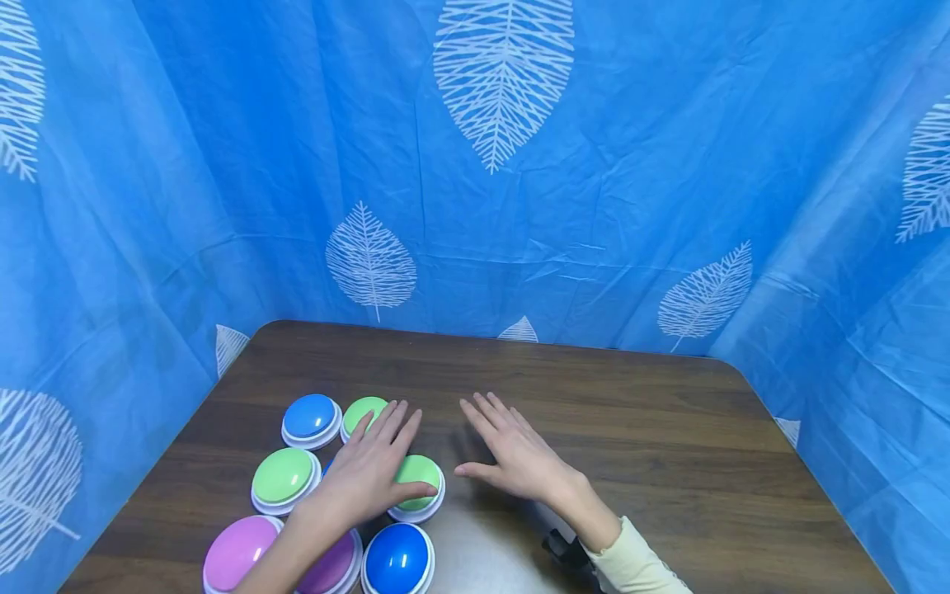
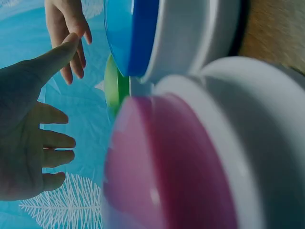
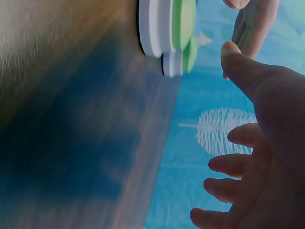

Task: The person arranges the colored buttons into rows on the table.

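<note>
Round push buttons with coloured domes on white bases stand in rows at the table's left. My left hand (image 1: 362, 477) is held over them with straight fingers and the thumb spread, holding nothing. Beneath or beside it are a green button (image 1: 419, 472), a far green button (image 1: 361, 411) and a mostly hidden blue button. Under the left forearm a purple button (image 1: 332, 568) is partly covered; the left wrist view shows a pink-purple dome (image 2: 157, 167) up close. My right hand (image 1: 519, 455) hovers above bare wood, right of the buttons, fingers extended, holding nothing.
Other buttons include a far blue one (image 1: 310, 416), a left green one (image 1: 282, 476), a large pink one (image 1: 239, 551) and a near blue one (image 1: 397, 559). The brown wooden table (image 1: 668, 462) meets a blue leaf-patterned curtain (image 1: 609, 206) at the back and sides.
</note>
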### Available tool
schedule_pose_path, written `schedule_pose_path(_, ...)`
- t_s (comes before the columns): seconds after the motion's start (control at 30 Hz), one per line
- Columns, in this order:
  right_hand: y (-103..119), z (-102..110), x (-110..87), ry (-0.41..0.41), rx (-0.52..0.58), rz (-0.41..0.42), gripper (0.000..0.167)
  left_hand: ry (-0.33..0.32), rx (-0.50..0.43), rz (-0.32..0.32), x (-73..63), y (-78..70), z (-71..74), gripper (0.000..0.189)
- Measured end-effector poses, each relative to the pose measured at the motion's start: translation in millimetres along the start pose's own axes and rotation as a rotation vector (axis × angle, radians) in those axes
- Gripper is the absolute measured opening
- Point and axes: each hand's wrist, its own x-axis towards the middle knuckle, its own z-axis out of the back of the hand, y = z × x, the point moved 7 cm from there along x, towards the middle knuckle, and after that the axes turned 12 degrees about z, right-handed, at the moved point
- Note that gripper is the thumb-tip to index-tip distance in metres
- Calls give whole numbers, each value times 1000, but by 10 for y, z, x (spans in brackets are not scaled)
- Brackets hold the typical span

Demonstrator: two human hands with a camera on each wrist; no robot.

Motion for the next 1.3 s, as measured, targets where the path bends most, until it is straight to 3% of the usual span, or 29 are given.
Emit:
schedule_pose_path(0.43, 166, -266, 105, 81, -38, 130, 83, 55, 3, -59, -61, 114, -92, 88)
schedule_pose_path(0.8, 252, -431, 140, 132, 5, 140, 85, 63, -20, -88, -50, 138, -146, 82)
schedule_pose_path(1.3, 313, -529, 195, 122, 97, 180, 79, 41, -26, -133, -77, 136, -193, 70)
